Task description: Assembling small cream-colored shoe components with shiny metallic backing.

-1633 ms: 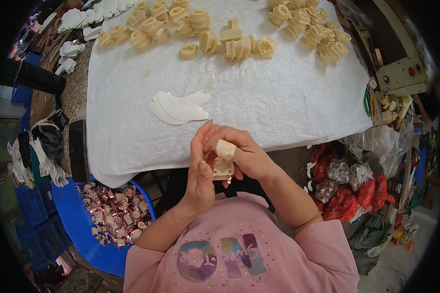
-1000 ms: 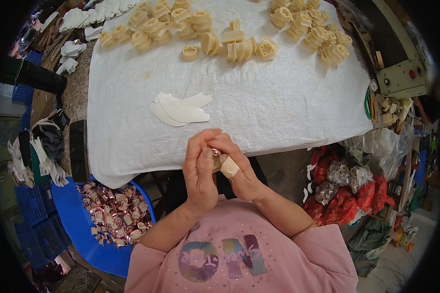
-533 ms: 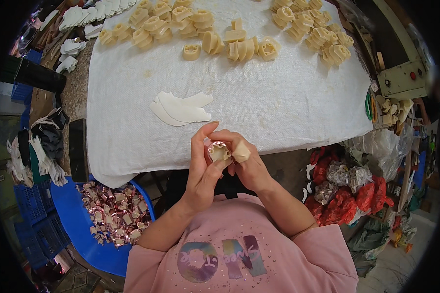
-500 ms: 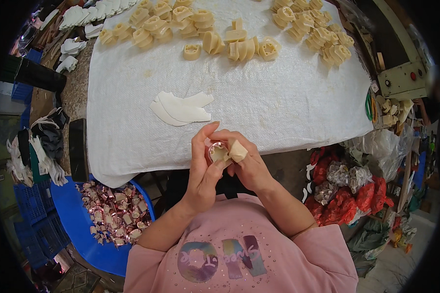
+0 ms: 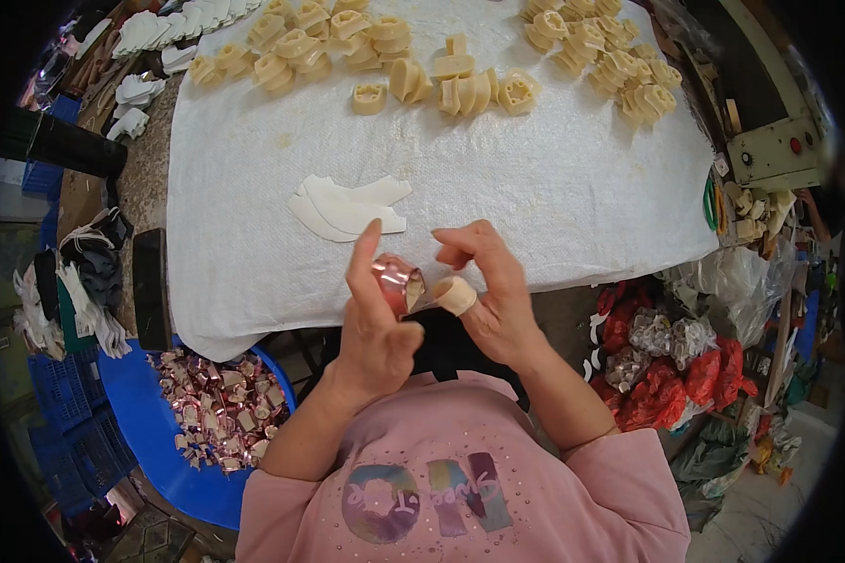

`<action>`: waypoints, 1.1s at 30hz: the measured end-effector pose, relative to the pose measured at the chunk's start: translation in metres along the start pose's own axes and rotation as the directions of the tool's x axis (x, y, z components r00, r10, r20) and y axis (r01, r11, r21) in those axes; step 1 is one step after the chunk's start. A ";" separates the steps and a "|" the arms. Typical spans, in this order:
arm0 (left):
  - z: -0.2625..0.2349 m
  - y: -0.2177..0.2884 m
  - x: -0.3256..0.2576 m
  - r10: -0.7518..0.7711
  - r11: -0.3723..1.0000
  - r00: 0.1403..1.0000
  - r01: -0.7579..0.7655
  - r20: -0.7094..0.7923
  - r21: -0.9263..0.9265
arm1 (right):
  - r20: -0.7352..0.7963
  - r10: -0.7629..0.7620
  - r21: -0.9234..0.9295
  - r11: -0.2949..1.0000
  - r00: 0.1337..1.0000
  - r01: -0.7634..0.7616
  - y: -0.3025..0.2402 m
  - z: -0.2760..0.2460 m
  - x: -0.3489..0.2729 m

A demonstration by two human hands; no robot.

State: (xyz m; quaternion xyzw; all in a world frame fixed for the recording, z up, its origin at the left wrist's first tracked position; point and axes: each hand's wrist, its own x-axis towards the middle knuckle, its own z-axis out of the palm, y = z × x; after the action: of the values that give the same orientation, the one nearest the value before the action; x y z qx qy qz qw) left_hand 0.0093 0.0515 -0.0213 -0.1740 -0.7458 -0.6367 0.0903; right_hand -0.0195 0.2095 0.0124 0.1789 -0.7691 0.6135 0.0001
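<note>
Both hands work just off the near edge of the surface (image 5: 573, 178), above the lap, clear of the white cloth that covers it. Left hand (image 5: 376, 324) grips a small curved piece with a shiny pink-copper outer face and cream inner side (image 5: 399, 281), forefinger raised straight, the other fingers curled round it. Right hand (image 5: 488, 291) pinches the piece's free end, thumb wrapped in a tan bandage (image 5: 458, 295), remaining fingers loosely bent. Nearest on the cloth, just beyond the fingertips: a small stack of flat white curved cut-outs (image 5: 347, 206), not touched. Between that stack and the far rows the cloth lies bare, open room across the middle and right. Far edge: rows of cream-coloured formed pieces (image 5: 451, 80), a second cluster (image 5: 601, 52) toward the right corner. Left of the surface, white shaped parts (image 5: 136, 94) lie heaped along the side. Below the left corner, close beside the left forearm, a blue tub (image 5: 145, 441) holds many shiny pink-copper pieces (image 5: 216, 413). Right side below the edge: crowded clear and red bags (image 5: 676, 357) hemming in the right elbow. A pale green machine housing (image 5: 770, 150) stands at the right corner.
</note>
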 end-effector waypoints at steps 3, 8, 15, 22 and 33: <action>0.000 0.013 0.012 0.151 0.948 0.981 -0.178 0.118 0.265 | 0.122 -0.091 -0.364 0.922 0.988 0.130 -0.008 -0.008 0.005; 0.008 0.015 0.010 0.105 0.992 0.990 -0.098 -0.090 0.078 | 0.112 0.087 0.062 0.994 0.990 -0.094 0.001 -0.005 -0.002; -0.013 0.035 0.019 -0.245 0.968 0.969 0.246 0.043 -0.044 | 0.170 0.198 0.404 0.880 0.965 -0.252 0.015 -0.010 0.004; -0.011 0.035 0.019 -0.021 0.963 0.996 -0.004 0.090 0.270 | 0.391 0.235 0.303 0.880 0.890 -0.366 0.015 -0.020 0.014; 0.000 0.025 0.018 0.014 0.958 1.000 -0.018 0.014 0.286 | 0.296 0.174 0.549 0.774 0.939 -0.316 0.024 -0.012 0.000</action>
State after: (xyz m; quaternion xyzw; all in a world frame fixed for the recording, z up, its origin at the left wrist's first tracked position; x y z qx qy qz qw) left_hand 0.0020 0.0571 0.0086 -0.1690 -0.8290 -0.5205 0.1152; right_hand -0.0283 0.2250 -0.0072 0.1371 -0.5525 0.7911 -0.2238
